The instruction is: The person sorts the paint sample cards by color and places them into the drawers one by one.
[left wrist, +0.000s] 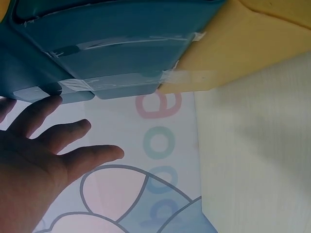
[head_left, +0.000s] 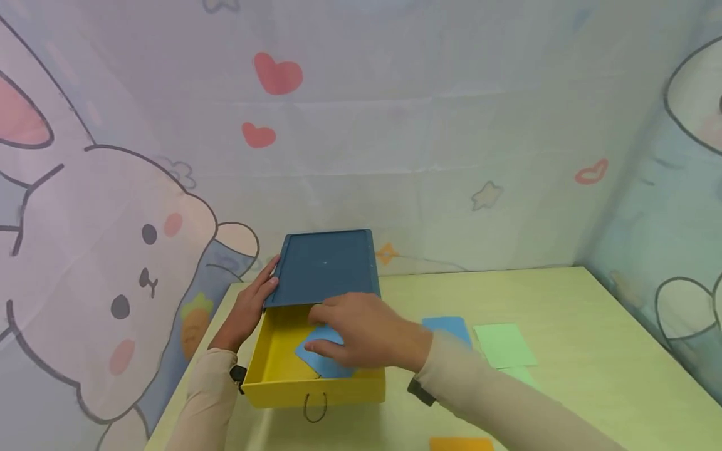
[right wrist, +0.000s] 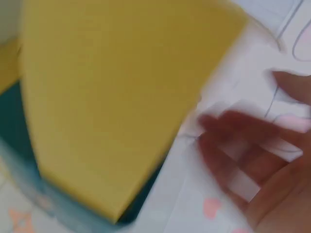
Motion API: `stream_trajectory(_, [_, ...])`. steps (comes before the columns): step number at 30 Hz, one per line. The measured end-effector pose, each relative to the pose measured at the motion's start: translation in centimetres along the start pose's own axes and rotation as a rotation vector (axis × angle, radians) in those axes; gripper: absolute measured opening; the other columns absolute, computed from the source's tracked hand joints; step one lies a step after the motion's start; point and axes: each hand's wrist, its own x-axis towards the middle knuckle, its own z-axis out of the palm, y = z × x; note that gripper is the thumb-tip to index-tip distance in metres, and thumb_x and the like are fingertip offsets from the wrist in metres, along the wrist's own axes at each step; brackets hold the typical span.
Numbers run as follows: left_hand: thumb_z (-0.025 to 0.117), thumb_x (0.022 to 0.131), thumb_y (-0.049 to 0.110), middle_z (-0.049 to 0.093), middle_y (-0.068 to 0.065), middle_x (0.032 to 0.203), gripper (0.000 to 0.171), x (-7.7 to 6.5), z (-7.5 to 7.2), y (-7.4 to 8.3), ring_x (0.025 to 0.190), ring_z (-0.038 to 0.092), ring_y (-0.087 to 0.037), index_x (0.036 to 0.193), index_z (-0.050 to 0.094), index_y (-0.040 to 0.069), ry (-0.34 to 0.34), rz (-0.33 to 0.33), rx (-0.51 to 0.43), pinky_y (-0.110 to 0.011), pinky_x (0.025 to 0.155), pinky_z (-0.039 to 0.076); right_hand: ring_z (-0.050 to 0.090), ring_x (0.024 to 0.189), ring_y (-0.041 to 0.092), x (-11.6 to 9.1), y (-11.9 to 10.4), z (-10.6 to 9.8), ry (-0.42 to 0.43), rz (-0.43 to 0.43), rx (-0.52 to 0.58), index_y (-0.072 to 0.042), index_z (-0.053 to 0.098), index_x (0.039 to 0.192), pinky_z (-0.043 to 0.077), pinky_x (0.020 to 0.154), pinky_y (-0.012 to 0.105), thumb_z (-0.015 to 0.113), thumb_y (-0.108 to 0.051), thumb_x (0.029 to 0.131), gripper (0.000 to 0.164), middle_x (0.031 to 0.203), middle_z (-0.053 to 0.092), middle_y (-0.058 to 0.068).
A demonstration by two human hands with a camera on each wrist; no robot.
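Observation:
A dark blue case (head_left: 327, 266) stands on the table with its yellow drawer (head_left: 316, 393) pulled out toward me. On the drawer's near face hangs a thin loop handle (head_left: 314, 408). Inside the drawer lies a light blue sheet (head_left: 324, 363), partly hidden by my right hand (head_left: 369, 332), which hovers over it with bent, spread fingers. Nothing sits between those blurred fingers (right wrist: 233, 141) in the right wrist view. My left hand (head_left: 245, 316) rests along the case's left side; in the left wrist view its fingers (left wrist: 73, 133) are spread, and clear tape runs across the case.
Right of the drawer lie another blue sheet (head_left: 447, 326) and pale green sheets (head_left: 504, 346), partly behind my right forearm. An orange sheet (head_left: 461, 444) shows at the bottom edge. A cartoon-printed cloth (head_left: 429, 156) backs the pale table (head_left: 564, 300).

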Motion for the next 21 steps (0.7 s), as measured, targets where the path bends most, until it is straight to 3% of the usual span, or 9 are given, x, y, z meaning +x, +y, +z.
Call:
stream_trajectory(3, [0.028, 0.108, 0.053, 0.012, -0.011, 0.17, 0.056, 0.2, 0.0, -0.1, 0.152, 0.02, -0.05, 0.161, 0.012, 0.043, -0.003, 0.005, 0.006, -0.068, 0.122, 0.019, 0.065, 0.073, 0.004, -0.9, 2.1, -1.5, 0.211, -0.199, 0.107, -0.012, 0.073, 0.097, 0.053, 0.069, 0.014, 0.067, -0.021, 0.096, 0.011, 0.089, 0.075, -0.004])
stream_trajectory(5, [0.028, 0.108, 0.053, 0.015, -0.014, 0.17, 0.056, 0.3, 0.0, -0.2, 0.152, 0.023, -0.05, 0.161, 0.012, 0.043, -0.004, 0.008, 0.011, -0.068, 0.122, 0.019, 0.061, 0.066, 0.003, -1.5, 4.2, -2.0, 0.359, -0.256, 0.134, -0.011, 0.073, 0.087, 0.053, 0.063, 0.014, 0.069, -0.015, 0.094, 0.009, 0.079, 0.072, -0.003])
stream_trajectory(7, [0.029, 0.108, 0.052, 0.017, -0.016, 0.169, 0.056, 0.3, 0.0, -0.2, 0.151, 0.024, -0.05, 0.161, 0.012, 0.043, -0.006, 0.007, 0.007, -0.068, 0.121, 0.02, 0.056, 0.061, 0.003, -2.4, 6.5, -2.2, 0.484, -0.247, 0.128, -0.011, 0.072, 0.082, 0.05, 0.058, 0.016, 0.07, -0.013, 0.093, 0.011, 0.072, 0.069, -0.004])
stream_trajectory(10, [0.029, 0.108, 0.05, 0.018, -0.018, 0.168, 0.055, 0.2, 0.0, -0.2, 0.151, 0.025, -0.05, 0.161, 0.013, 0.043, -0.008, 0.012, 0.002, -0.069, 0.121, 0.021, 0.052, 0.058, 0.003, -3.8, 9.5, -1.9, 0.568, -0.174, 0.122, -0.013, 0.069, 0.079, 0.049, 0.054, 0.019, 0.073, -0.012, 0.09, 0.012, 0.067, 0.064, -0.005])
stream_trajectory(13, [0.03, 0.109, 0.049, 0.018, -0.017, 0.169, 0.055, 0.1, 0.0, -0.3, 0.151, 0.026, -0.049, 0.161, 0.013, 0.042, -0.002, 0.016, 0.002, -0.069, 0.12, 0.021, 0.052, 0.058, 0.005, -5.1, 11.7, -1.1, 0.549, -0.054, 0.099, -0.015, 0.068, 0.08, 0.049, 0.054, 0.022, 0.075, -0.013, 0.088, 0.01, 0.068, 0.063, -0.006])
stream_trajectory(16, [0.03, 0.109, 0.048, 0.018, -0.016, 0.169, 0.055, 0.0, -0.1, -0.3, 0.151, 0.025, -0.049, 0.16, 0.013, 0.043, 0.001, 0.016, 0.0, -0.069, 0.12, 0.022, 0.057, 0.062, 0.008, -6.3, 13.3, 0.0, 0.474, 0.093, 0.074, -0.014, 0.069, 0.086, 0.051, 0.057, 0.024, 0.076, -0.017, 0.087, 0.008, 0.074, 0.066, -0.005])
stream_trajectory(21, [0.03, 0.109, 0.049, 0.019, -0.018, 0.168, 0.055, -0.1, 0.0, -0.1, 0.151, 0.026, -0.049, 0.16, 0.013, 0.043, 0.0, 0.012, -0.007, -0.068, 0.121, 0.022, 0.067, 0.082, 0.014, -8.2, 15.5, 2.3, 0.296, 0.321, 0.053, -0.014, 0.07, 0.106, 0.058, 0.072, 0.034, 0.074, -0.034, 0.09, 0.027, 0.099, 0.073, 0.0])
